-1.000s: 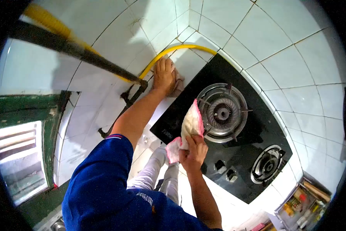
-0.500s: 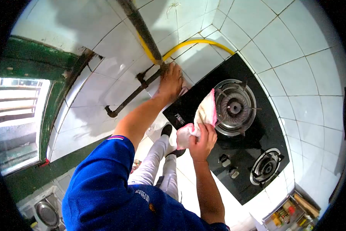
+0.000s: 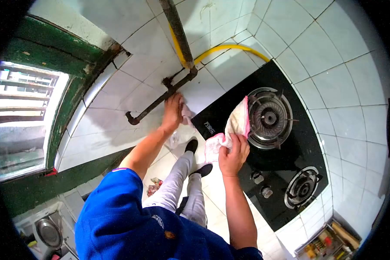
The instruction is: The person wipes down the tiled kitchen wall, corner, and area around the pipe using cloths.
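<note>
My left hand [image 3: 173, 113] presses a pale pink cloth [image 3: 186, 112] against the white tiles, just below the rusty pipe [image 3: 162, 99]; part of this cloth is hidden under the palm. My right hand [image 3: 234, 156] grips a white cloth with a pink edge [image 3: 238, 119] at the front edge of the black gas stove [image 3: 268, 173]. One end of that cloth lies up beside the large burner [image 3: 270, 118], and the other hangs over the stove's edge.
A yellow hose [image 3: 229, 47] runs behind the pipe to the stove's back corner. The small burner [image 3: 301, 187] and two knobs [image 3: 267, 191] are at the right. A green-framed window [image 3: 30, 117] is at left, a rack of jars [image 3: 327, 247] at lower right.
My left hand has slid with its cloth along the tiles, from under the pipe's corner toward me and the left. My right hand keeps its hold on the white cloth. The view has shifted slightly.
</note>
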The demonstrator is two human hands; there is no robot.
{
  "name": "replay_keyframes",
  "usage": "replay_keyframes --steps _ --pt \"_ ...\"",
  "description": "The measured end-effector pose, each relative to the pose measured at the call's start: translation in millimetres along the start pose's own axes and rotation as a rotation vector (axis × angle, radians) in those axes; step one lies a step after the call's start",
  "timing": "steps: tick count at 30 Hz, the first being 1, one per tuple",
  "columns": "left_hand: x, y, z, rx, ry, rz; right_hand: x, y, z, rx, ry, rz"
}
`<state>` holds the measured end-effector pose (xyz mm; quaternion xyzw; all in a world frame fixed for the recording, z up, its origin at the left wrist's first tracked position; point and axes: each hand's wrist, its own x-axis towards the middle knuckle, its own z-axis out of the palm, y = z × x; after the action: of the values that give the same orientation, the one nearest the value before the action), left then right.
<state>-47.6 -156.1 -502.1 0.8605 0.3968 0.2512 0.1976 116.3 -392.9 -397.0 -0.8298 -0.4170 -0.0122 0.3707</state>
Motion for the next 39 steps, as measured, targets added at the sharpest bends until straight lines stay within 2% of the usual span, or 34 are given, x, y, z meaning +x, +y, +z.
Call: replay_keyframes --steps 3,8,10,11,12,14,16,17,19,20,22,24,26,27,29,30,32,33,34,36,39 --pt "-14.2 -16.5 -16.7 0.025 -0.131 -0.249 -1.2 -0.2 0.0 0.005 -0.005 -0.001" --pt "-52.2 -17.2 -54.8 -0.028 -0.028 -0.191 -0.1 -1.8 -0.9 -0.004 -0.022 0.019" --pt "-29.4 23.5 -74.6 -0.217 -0.092 -0.338 -0.2 -1.1 0.4 -0.011 -0.032 0.018" --pt "-3.7 57.7 -86.1 -0.483 -0.146 -0.530 -0.4 -1.6 0.0 -0.014 -0.036 0.018" --pt "7.0 42.1 -68.4 -0.226 -0.019 -0.145 -0.6 -2.3 -0.6 -0.015 -0.047 0.025" --pt "36.9 27.5 -33.2 -0.655 -0.131 -0.386 0.4 -1.6 0.6 -0.025 -0.053 0.026" --pt "75.6 58.8 -32.8 -0.260 -0.177 0.181 -2.5 2.7 2.8 -0.058 -0.051 0.008" --pt "90.7 65.6 -21.8 -0.271 -0.174 0.190 -2.1 1.3 1.7 -0.067 -0.064 0.018" --pt "116.8 78.3 1.5 -0.261 -0.116 0.476 0.1 -0.4 -0.2 -0.071 -0.063 0.019" --pt "129.3 83.0 14.2 -0.269 -0.119 0.481 -0.4 -0.7 -0.2 -0.063 -0.073 0.020" --pt "153.8 95.6 40.3 -0.588 -0.189 0.536 -1.3 0.6 1.8 -0.060 -0.063 0.025" --pt "178.4 121.6 54.2 -0.902 -0.350 0.190 -2.3 0.9 1.1 -0.062 -0.096 0.042" --pt "209.6 130.5 66.1 -0.454 -0.201 0.647 -2.1 -0.4 0.6 -0.044 -0.098 0.056" --pt "219.8 134.4 77.4 -0.459 -0.203 0.655 -1.6 -2.1 -0.8 -0.040 -0.097 0.063" --pt "236.4 139.8 104.0 -0.189 -0.289 0.655 1.0 -0.9 0.6 -0.009 -0.054 0.028" --pt "241.4 131.2 130.8 -0.194 -0.292 0.663 1.9 -1.2 0.3 -0.015 -0.048 0.034" --pt "245.9 104.8 198.0 0.057 -0.200 0.560 4.1 -5.0 -2.6 -0.014 -0.067 0.044" --pt "249.9 103.6 210.0 0.184 -0.168 0.586 3.3 -4.3 -2.4 -0.009 -0.074 0.056" --pt "257.9 102.1 222.1 0.180 -0.175 0.597 4.0 -3.0 -1.1 -0.011 -0.067 0.067" --pt "269.0 108.2 225.9 0.266 -0.090 0.584 2.9 -2.2 -2.2 -0.011 -0.087 0.046" --pt "272.9 123.1 217.7 0.257 -0.143 0.538 -4.3 0.2 -2.1 -0.035 -0.127 0.075"
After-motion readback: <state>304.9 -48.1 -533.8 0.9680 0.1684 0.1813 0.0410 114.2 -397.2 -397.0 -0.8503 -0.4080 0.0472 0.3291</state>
